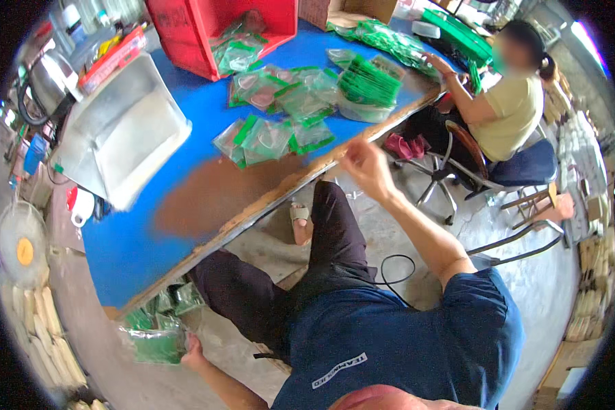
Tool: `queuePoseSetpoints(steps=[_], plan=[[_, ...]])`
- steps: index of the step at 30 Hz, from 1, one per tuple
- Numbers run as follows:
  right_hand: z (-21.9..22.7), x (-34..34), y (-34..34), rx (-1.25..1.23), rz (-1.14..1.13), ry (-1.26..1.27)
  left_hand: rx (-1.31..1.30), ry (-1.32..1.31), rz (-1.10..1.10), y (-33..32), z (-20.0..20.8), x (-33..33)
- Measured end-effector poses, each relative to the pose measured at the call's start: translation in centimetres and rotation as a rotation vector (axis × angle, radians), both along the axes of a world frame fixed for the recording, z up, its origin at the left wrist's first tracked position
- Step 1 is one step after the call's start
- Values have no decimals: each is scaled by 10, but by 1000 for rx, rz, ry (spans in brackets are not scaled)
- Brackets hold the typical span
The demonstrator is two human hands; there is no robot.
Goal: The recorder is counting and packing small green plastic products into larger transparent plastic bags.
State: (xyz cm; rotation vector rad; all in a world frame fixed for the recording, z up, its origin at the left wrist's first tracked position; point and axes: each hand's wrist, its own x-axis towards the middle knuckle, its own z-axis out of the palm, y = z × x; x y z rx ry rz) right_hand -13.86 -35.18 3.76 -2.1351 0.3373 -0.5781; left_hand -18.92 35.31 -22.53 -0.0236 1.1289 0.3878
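At the lower left, my left hand (193, 351) is closed on the edge of a clear plastic bag (156, 346) with green packets in it. The bag hangs beside the table's near left corner, above more green-and-clear bags. My right hand (365, 165) is raised by the table's front edge, its fingers bent and smeared by motion. No object shows in it. Just beyond it lie clear packets with green edges (270, 140), spread in loose piles. A round clear tub (367, 111) there carries a stack of green packets (370, 80).
On the blue table (126, 263) stand a tilted red crate (184, 41) with packets and a white metal tray (140, 130). A steel kettle (51, 78) is at the left. At the far right a seated co-worker (512, 102) handles green packets. An empty chair frame (526, 242) stands at right.
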Motion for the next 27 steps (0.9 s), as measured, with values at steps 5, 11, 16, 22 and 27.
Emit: queuePoseSetpoints(steps=[5, 11, 16, 22, 27], plan=[[53, 29, -52, -758, -383, -405, 508, 99, -393, -77, 11, 58], [69, 96, -103, -898, -367, 71, 1312, -9, -468, -195, 135, 57], [38, 104, -131, -1017, -231, 30, 1553, -243, -411, -252, 175, 52], [78, 99, -73, -583, -235, -377, 1697, -779, -703, -312, 224, 70], [97, 98, 59, -255, 337, -221, 1694, -1191, -889, -390, 274, 143]])
